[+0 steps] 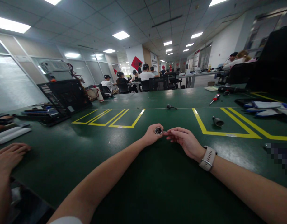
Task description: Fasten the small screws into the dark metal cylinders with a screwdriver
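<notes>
My left hand [149, 137] is closed around a small round metal part [158, 130], whose open, dark end faces me. From the right, my right hand [186, 143] pinches a thin metal rod [165, 131] that reaches to the part's open end. Whether the rod's tip is inside or only touching, I cannot tell. Beyond my hands lies a dark metal piece with a slim shaft [171, 106]. A cylindrical metal part [217, 121] rests on its side within a yellow taped outline [229, 134] on the right.
A red-handled screwdriver [214, 99] and a dark power tool [227, 89] lie at the back right, near white-and-blue gloves [269, 108]. Another person's hand [11, 155] rests on the green table [124, 161] at left. Black equipment [64, 96] stands at the left rear.
</notes>
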